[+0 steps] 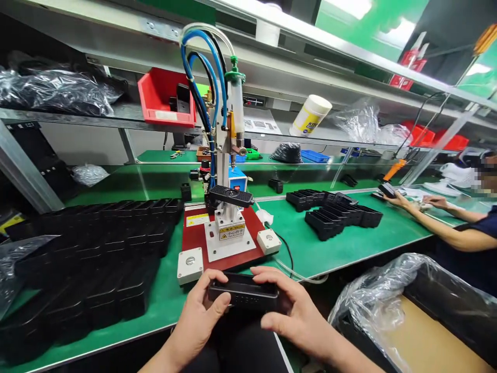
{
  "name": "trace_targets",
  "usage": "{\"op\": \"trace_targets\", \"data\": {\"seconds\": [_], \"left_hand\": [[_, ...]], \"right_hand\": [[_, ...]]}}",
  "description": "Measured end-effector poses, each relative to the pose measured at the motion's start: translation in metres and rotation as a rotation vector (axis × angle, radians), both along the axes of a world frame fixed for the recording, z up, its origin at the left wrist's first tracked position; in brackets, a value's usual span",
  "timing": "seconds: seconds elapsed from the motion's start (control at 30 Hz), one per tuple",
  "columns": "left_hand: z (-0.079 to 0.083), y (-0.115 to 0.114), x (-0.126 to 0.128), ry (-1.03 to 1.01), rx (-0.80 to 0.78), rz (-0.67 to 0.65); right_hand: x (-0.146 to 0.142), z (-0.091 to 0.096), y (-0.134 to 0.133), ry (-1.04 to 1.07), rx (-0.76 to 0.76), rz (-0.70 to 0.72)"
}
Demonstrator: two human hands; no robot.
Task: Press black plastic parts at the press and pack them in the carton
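Observation:
In front of the machine's base I hold a black plastic housing (248, 301), long and hollow, with its open side up and raised lettering on the near wall. My left hand (199, 313) is closed on its left end, thumb on the near wall. The fingers of my right hand (297, 313) curl over the right end, while that thumb stands off below. Beyond my hands stands a dispensing machine (229, 228) with a clear syringe (235, 101) pointing down. A black slotted cover (232, 196) lies on its fixture under the nozzle.
Rows of black housings (132, 248) fill the bench's left side; more housings (341, 212) sit to the right. White button boxes (190, 263) flank the base. A plastic-lined crate (438, 331) stands lower right. At far right a co-worker's hands (398, 199) hold a dark part.

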State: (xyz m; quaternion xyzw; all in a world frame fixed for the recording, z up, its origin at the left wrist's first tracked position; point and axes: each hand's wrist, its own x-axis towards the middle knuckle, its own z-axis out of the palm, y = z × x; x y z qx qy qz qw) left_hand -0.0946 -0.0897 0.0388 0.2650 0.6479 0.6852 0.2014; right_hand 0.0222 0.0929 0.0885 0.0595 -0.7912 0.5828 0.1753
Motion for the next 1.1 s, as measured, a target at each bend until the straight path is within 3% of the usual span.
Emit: {"op": "trace_targets", "data": {"seconds": [0.1, 0.2, 0.37, 0.47, 0.63, 0.8, 1.1], "left_hand": [[0.017, 0.002, -0.019, 0.258, 0.002, 0.035], [0.043, 0.016, -0.047, 0.461, 0.076, 0.062], [0.097, 0.052, -0.114, 0.640, 0.134, 0.239], [0.116, 0.072, -0.154, 0.662, 0.126, 0.287], [0.110, 0.088, -0.188, 0.592, 0.138, 0.264], [0.095, 0.096, -0.187, 0.476, 0.238, 0.272], [0.090, 0.106, -0.182, 0.450, 0.312, 0.401]], "right_hand": [[-0.020, 0.006, -0.001, 0.138, 0.106, -0.111], [-0.050, 0.026, 0.001, 0.331, 0.282, -0.211], [-0.118, 0.067, 0.014, 0.579, 0.448, -0.308], [-0.156, 0.077, 0.029, 0.604, 0.486, -0.311], [-0.189, 0.072, 0.044, 0.583, 0.560, -0.313], [-0.193, 0.068, 0.039, 0.645, 0.569, -0.333], [-0.199, 0.067, 0.036, 0.627, 0.467, -0.362]]}}
